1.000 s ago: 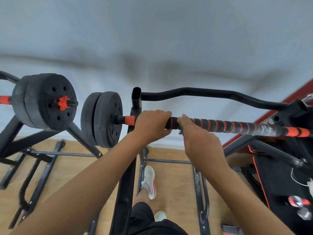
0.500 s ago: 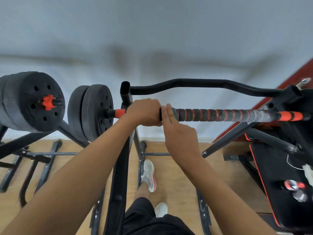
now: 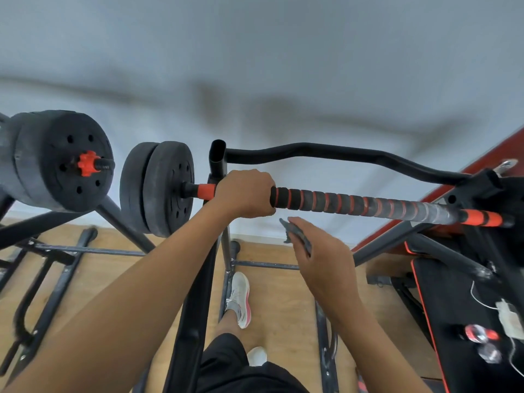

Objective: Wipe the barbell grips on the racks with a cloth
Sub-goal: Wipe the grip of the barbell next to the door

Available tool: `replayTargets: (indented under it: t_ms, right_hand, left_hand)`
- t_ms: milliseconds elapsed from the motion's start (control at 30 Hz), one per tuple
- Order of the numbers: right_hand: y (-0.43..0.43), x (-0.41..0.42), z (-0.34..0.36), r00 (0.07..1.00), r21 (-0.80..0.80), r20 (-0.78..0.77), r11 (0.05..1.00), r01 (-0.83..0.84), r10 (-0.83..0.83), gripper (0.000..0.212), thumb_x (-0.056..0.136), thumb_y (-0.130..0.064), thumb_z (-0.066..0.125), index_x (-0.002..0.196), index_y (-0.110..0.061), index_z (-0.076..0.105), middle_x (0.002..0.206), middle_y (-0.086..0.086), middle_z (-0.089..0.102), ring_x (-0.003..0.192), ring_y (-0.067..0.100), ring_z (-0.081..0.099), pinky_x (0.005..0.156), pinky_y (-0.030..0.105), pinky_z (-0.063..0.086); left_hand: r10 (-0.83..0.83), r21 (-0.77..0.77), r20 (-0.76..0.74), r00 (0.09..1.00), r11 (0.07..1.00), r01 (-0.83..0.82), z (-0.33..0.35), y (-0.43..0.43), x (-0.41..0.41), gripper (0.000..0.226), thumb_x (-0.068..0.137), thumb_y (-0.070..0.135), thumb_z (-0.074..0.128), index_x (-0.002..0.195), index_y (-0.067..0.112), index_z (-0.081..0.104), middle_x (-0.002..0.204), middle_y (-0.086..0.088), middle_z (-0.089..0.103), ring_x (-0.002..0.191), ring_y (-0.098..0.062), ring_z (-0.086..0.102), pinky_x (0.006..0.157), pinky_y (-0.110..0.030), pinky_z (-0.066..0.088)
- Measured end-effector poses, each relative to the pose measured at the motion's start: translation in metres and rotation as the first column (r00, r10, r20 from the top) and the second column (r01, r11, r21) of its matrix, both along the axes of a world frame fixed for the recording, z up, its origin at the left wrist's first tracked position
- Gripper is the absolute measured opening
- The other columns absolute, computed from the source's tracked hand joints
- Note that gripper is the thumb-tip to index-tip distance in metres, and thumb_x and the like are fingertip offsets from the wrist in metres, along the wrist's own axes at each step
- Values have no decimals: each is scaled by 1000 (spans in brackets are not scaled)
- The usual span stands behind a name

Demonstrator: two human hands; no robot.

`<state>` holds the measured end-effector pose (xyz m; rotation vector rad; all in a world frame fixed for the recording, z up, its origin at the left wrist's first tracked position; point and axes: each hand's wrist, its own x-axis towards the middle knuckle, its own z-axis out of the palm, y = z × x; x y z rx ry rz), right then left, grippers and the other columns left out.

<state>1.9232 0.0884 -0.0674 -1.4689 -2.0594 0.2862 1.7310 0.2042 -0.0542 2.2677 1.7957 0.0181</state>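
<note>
The barbell grip (image 3: 354, 204) is laid across the rack (image 3: 218, 157), its left end held tight by the left hand (image 3: 245, 192), fingers curled round it. The cloth (image 3: 297, 236) is now lifted off it, pinched in the right hand (image 3: 323, 259) just below. More wiping is likely needed.

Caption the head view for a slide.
Left hand grips the black-and-orange striped barbell grip; right hand holds a dark grey cloth below.

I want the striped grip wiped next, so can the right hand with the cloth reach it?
Probably yes. The right hand holds the cloth just below the striped grip, with nothing between them. The left hand grips the barbell left of that stretch, out of the way.
</note>
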Motion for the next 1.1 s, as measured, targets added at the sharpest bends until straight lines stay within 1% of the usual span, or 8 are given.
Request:
replayTargets:
  t_ms: [67,200,400,533,667,800,967,1100]
  right_hand:
    - [13,4,10,994,-34,-105,999,37,-40,22,98,-22,67,119,-20,72,103,-6,71,85,9,66,74,24,58]
    - [43,7,21,997,-75,-32,995,63,-66,18,98,-28,66,113,-21,70,107,-2,64,91,11,60,77,13,45]
    - [59,-7,26,995,-10,62,997,81,-81,11,95,-24,66,94,-21,56,89,-5,60,71,14,58,66,33,58]
    - [64,-12,29,991,-9,87,995,104,-103,11,95,-22,64,93,-20,53,88,-4,57,71,14,58,65,35,58]
    - [77,-19,37,983,-43,136,991,130,-123,11,98,-29,58,94,-19,53,86,-1,59,73,15,59,69,34,56]
    - [86,-7,52,986,-230,145,966,114,-82,12,99,-32,60,98,-19,60,87,-2,64,79,15,63,78,34,57]
    - [67,6,52,997,-292,33,953,80,-74,12,98,-31,62,96,-19,62,84,-6,64,77,10,61,74,29,54]
    - [65,-4,48,985,-182,124,973,141,-120,16,98,-34,60,94,-19,59,84,-3,63,78,14,61,70,30,54]
  left_hand:
    - [5,91,-41,999,996,-1,-2,-6,2,19,85,41,72,92,26,61,69,8,60,66,-13,63,63,-29,49]
    - [33,198,-109,994,980,-11,-8,-15,7,18,89,41,68,93,27,59,68,7,55,66,-15,62,63,-30,46]
    - [75,292,-124,989,956,-36,-13,-24,11,21,93,40,65,88,27,50,64,7,48,62,-16,56,61,-31,41]
    - [90,380,-90,992,924,-50,-19,-31,13,16,93,37,65,90,24,56,66,6,50,59,-17,50,60,-31,36]
    - [79,521,-42,996,853,-45,-25,-38,14,40,80,25,79,77,22,38,58,5,41,49,-17,41,55,-29,31]
    - [-2,389,37,999,921,-13,-19,-44,12,36,86,57,69,87,30,45,74,11,52,61,-11,51,59,-25,34]
    - [-85,12,94,992,996,84,6,-32,-3,51,87,83,52,110,38,57,86,16,63,80,-8,62,71,-28,46]
    - [-71,252,118,990,967,40,-11,-46,0,44,92,74,56,116,37,62,94,16,67,82,-9,63,68,-25,43]
